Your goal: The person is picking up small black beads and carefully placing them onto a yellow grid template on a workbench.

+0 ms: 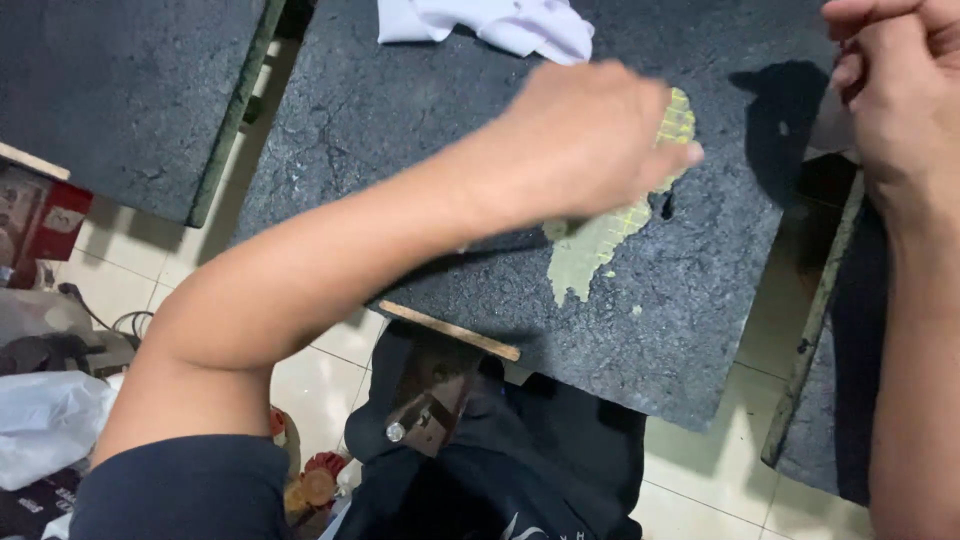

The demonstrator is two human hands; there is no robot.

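**Left hand presses a thin gridded film on the dark slab**

The left hand (580,140) lies fingers-together and curled down on a pale yellow-green film (600,245) that sits on the middle slab (400,130), toward its right half and well in from the near edge. The fingertips pin the film's upper end, where a fine grid pattern shows; the lower end spreads flat and ragged toward the near edge. The film looks very light, soft and limp, likely tacky and easy to tear, so it seems best taken at a free edge or corner and peeled low and slowly rather than pinched in the middle.

The right hand (895,90) hovers over the slab's far right corner, fingers curled together; whether it holds anything I cannot tell.

A white cloth (500,22) lies crumpled at the slab's far edge. A wooden strip (450,330) runs under the near edge. On the floor at left stands a red box (45,225) with a pale label panel, beside a white plastic bag (45,420).
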